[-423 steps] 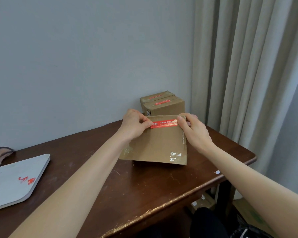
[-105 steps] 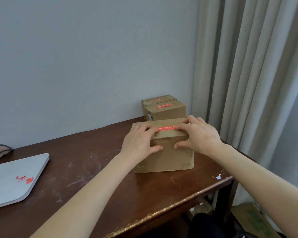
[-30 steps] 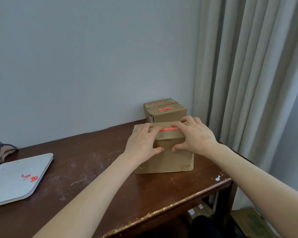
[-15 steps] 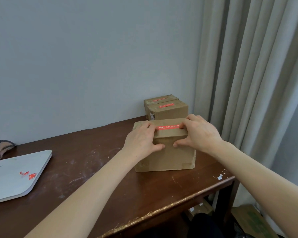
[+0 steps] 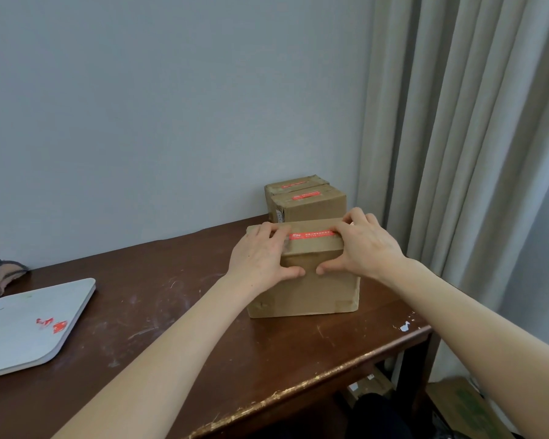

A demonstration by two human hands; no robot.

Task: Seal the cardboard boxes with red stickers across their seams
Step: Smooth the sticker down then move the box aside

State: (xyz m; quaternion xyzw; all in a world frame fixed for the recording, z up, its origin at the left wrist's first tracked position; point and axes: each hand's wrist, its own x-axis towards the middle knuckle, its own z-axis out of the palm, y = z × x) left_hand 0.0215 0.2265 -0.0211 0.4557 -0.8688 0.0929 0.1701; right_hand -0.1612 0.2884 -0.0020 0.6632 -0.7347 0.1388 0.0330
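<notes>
Front box (image 5: 305, 280): plain brown cardboard, standing on the table (image 5: 178, 312) near its far right corner, just in front of two other boxes.
Red sticker (image 5: 311, 235): lies lengthwise along the top of the front box, close to the near edge. It carries a white logo-like block at its left end and a row of small white characters, too small to read.
Left hand (image 5: 260, 256): fingers curl over the top edge onto the sticker's left end, with the thumb pressed on the front face, so the hand grips the box.
Right hand (image 5: 366, 247): mirrors it, fingers over the sticker's right end, thumb on the front face. The two thumb tips nearly meet.
Middle box (image 5: 314, 205): a red strip with white print on top, unreadable; a small white label on its left side, also unreadable.
Rear box (image 5: 290, 184): against the wall, touching the middle box, with its own red strip.
Grey board (image 5: 23, 327): at the table's left, holding two red scraps (image 5: 52, 324); any writing is illegible.
Curtain (image 5: 457, 153): beige, hanging at the right.
</notes>
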